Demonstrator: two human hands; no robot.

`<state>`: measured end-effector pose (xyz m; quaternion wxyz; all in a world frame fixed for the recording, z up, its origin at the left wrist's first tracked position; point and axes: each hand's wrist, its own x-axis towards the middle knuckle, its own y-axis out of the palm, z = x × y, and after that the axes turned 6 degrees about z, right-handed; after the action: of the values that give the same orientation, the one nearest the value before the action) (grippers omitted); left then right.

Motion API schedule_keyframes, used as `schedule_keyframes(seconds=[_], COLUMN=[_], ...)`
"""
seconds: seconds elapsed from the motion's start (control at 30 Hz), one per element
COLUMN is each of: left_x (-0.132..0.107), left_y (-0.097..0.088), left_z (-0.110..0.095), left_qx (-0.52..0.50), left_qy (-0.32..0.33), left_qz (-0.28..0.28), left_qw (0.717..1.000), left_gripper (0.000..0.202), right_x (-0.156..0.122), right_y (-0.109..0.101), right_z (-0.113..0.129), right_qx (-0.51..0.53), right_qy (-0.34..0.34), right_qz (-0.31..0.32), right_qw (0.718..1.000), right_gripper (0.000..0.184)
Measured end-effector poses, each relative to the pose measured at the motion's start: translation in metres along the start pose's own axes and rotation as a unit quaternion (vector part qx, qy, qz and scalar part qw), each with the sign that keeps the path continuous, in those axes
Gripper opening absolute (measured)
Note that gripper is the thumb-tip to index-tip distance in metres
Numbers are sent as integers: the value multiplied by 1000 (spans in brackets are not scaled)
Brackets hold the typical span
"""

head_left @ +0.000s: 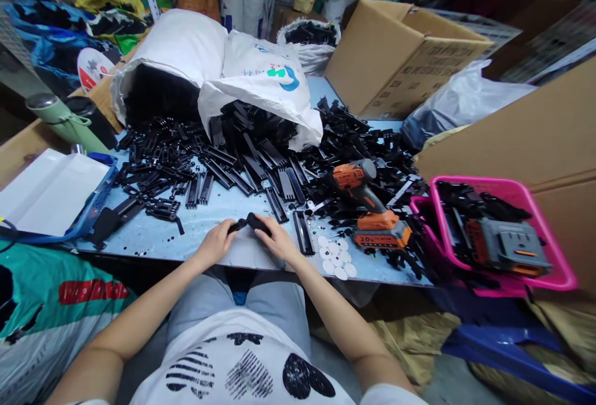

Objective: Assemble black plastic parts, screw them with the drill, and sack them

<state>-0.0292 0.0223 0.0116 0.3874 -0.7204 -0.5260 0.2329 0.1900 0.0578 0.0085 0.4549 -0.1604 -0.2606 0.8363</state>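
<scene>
At the front edge of the table, my left hand (pixel 215 245) pinches the end of a thin black plastic piece (pixel 237 225). My right hand (pixel 279 241) has its fingers closed on a black plastic part (pixel 257 223) with a rounded end. The two pieces meet between my hands; whether they are joined I cannot tell. Just right of my right hand lies a long black slotted bar (pixel 303 232). White round discs (pixel 336 257) are scattered beyond it. An orange and grey cordless drill (pixel 358 184) stands on its battery, further right.
Two white sacks (pixel 181 38) spill a heap of black plastic parts (pixel 251 163) across the blue tabletop (pixel 149 237). A pink basket (pixel 505 184) holds a battery and parts at right. Cardboard box (pixel 372 51) behind; blue tray (pixel 109 187) and green flask (pixel 69 122) at left.
</scene>
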Motion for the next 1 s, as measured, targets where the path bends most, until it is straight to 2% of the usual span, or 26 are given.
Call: schedule_keyframes(seconds=[0.07, 0.13, 0.23, 0.3, 0.43, 0.53, 0.6, 0.63, 0.73, 0.83, 0.9, 1.0], left_x=[5, 12, 19, 21, 21, 21, 21, 21, 23, 25, 25, 26], left_y=[1, 2, 3, 1, -10, -20, -24, -24, -20, -12, -8, -3], left_z=[-11, -22, -35, -39, -39, -33, -30, -29, -30, -35, -38, -43], left_qx=[-96, -192, -286, -291, -287, -394, -435, -431, -391, -362, -339, -331], left_qy=[-37, -63, -93, -94, -98, -141, -160, -164, -164, -152, -143, -126], left_qz=[-42, -34, -20, -37, -48, 2, 32, 34, 33, 10, -10, -2], left_qw=[994, 979, 953, 951, 952, 908, 886, 887, 905, 919, 930, 935], left_gripper=[38, 42, 46, 45, 39, 42, 47, 47, 38, 39, 43, 47], right_x=[6, 12, 17, 18, 12, 4, 1, 0, 2, 7, 10, 13], right_y=[0, 1, 1, 0, -9, -15, -15, -14, -9, -3, 1, 5], right_z=[6, 13, 23, 24, 15, 7, 4, 4, 5, 10, 16, 23], right_qx=[181, 328, 438, 434, 275, 186, 218, 251, 344, 407, 433, 447], right_qy=[48, 82, 75, 57, -6, -18, 14, 32, 63, 67, 75, 87], right_qz=[-15, -6, 10, 6, -11, -24, -14, -11, -27, -28, -27, -36], right_qw=[982, 941, 896, 899, 961, 982, 976, 968, 936, 911, 898, 890], right_gripper=[49, 54, 58, 59, 61, 64, 63, 61, 56, 55, 57, 60])
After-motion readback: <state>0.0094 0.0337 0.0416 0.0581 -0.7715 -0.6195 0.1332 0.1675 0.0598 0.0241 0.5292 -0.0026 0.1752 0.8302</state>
